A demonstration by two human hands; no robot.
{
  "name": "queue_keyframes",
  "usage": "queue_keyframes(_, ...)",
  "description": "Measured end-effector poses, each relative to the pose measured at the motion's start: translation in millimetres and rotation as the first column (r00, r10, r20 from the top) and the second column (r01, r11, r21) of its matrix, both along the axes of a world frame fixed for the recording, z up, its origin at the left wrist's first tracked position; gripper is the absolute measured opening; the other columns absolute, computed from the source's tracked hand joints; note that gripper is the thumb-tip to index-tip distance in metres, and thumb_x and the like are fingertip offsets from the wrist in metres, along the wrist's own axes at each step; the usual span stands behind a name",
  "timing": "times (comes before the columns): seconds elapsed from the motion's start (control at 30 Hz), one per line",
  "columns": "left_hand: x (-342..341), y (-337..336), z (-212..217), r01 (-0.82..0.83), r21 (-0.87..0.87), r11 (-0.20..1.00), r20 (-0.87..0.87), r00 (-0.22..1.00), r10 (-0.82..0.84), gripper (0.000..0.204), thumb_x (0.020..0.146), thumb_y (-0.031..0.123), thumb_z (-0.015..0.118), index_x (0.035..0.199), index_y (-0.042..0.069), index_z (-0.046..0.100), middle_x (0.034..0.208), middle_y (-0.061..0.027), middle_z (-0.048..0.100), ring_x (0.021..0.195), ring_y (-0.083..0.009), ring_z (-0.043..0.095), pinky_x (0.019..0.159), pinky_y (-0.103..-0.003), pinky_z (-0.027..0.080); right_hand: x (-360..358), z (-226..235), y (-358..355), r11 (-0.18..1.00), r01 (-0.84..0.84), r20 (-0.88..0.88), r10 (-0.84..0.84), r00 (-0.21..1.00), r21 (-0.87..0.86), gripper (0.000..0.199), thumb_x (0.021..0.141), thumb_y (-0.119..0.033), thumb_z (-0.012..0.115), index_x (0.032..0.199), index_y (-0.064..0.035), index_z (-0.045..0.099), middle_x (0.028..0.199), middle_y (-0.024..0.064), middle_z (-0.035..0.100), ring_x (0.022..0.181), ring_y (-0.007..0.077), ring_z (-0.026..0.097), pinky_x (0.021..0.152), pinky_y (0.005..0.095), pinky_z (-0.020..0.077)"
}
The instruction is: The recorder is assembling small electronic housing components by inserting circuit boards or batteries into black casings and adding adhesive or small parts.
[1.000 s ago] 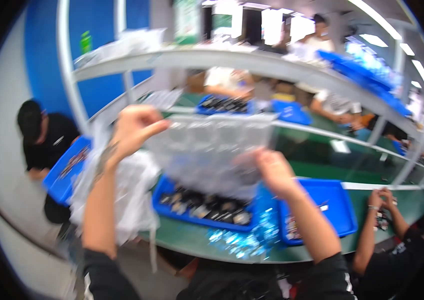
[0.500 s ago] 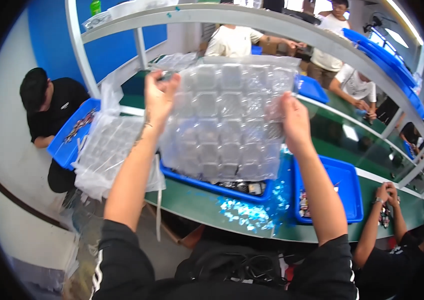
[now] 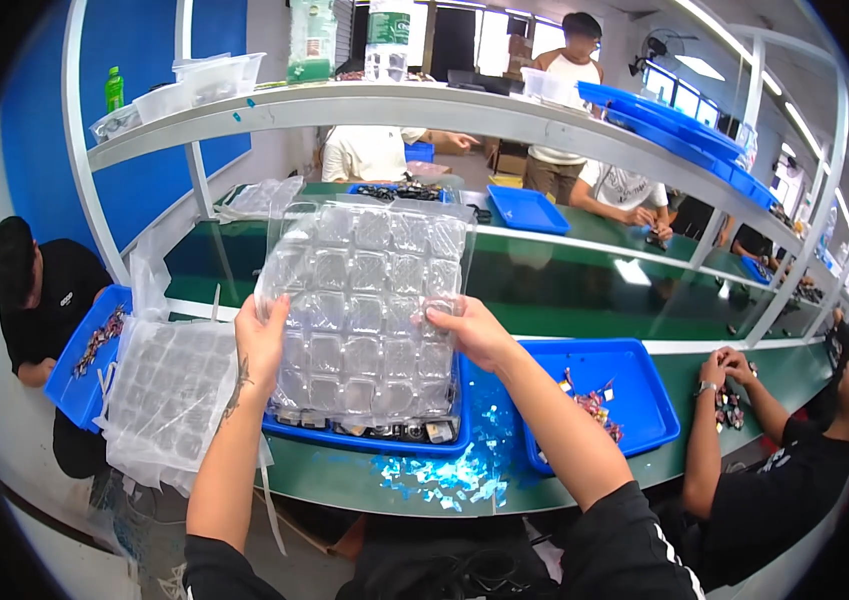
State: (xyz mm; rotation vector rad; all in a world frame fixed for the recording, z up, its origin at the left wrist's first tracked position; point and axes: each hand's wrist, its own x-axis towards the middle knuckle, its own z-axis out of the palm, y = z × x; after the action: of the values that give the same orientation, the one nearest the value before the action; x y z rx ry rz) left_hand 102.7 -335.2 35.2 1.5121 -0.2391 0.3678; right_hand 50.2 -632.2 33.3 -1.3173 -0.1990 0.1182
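Between my hands is a clear plastic blister tray (image 3: 362, 305) with rows of square pockets, tilted up above a blue bin (image 3: 459, 440). My left hand (image 3: 262, 345) grips its left edge, thumb on the front. My right hand (image 3: 476, 335) pinches the right edge the same way. Small black and silver parts (image 3: 414, 432) show in the bin below the tray's lower edge; the tray hides the rest. To the left of my left forearm lie more clear pocketed trays (image 3: 169, 385) in thin white plastic wrap.
Blue and white scraps (image 3: 454, 480) litter the green table (image 3: 329, 470). At right, another blue bin (image 3: 634, 400) holds small wired parts. A white shelf frame (image 3: 364, 112) spans overhead. Co-workers sit at left (image 3: 44, 290) and right (image 3: 794, 450); others work across the table.
The tray and both hands have come lower and to the left in view, and the tray appears smaller. My view has shifted, showing more of the shelf. Both hands keep hold.
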Motion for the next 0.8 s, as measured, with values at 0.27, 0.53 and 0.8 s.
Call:
queue_keyframes(0.27, -46, 3, 52, 0.170, -0.043, 0.985, 0.037, 0.985, -0.168, 0.016, 0.095, 0.017, 0.060, 0.106, 0.005, 0.057, 0.086, 0.0025, 0.059, 0.075, -0.0038, 0.053, 0.065, -0.021, 0.042, 10, -9, 9, 0.953, 0.273, -0.131, -0.290, 0.948, -0.134, 0.038, 0.085, -0.034, 0.072, 0.111, -0.0089, 0.062, 0.093, -0.0019, 0.060, 0.072, 0.0081, 0.051, 0.062, 0.0276, 0.0403)
queue_keyframes(0.53, -97, 48, 54, 0.174, -0.236, 0.956, 0.027, 0.985, -0.172, 0.025, 0.095, 0.019, 0.060, 0.115, 0.005, 0.055, 0.101, -0.0009, 0.062, 0.087, -0.0074, 0.059, 0.073, -0.027, 0.049, -20, 13, 13, 0.964, 0.233, -0.028, -0.238, 0.971, -0.128, 0.029, 0.094, -0.031, 0.063, 0.114, -0.0106, 0.064, 0.100, -0.0028, 0.061, 0.088, 0.0084, 0.052, 0.086, 0.0334, 0.0452)
queue_keyframes(0.8, -347, 274, -99, -0.265, -0.433, 0.862, 0.115, 0.932, 0.344, 0.053, 0.101, 0.031, 0.038, 0.146, 0.004, 0.032, 0.131, -0.0125, 0.053, 0.107, -0.0211, 0.059, 0.083, -0.033, 0.052, -136, 73, 94, 0.734, 0.049, 0.570, 0.481, 0.666, -0.677, 0.052, 0.078, -0.026, 0.076, 0.121, -0.0035, 0.057, 0.119, 0.0126, 0.059, 0.100, 0.0293, 0.061, 0.088, 0.0375, 0.0484)
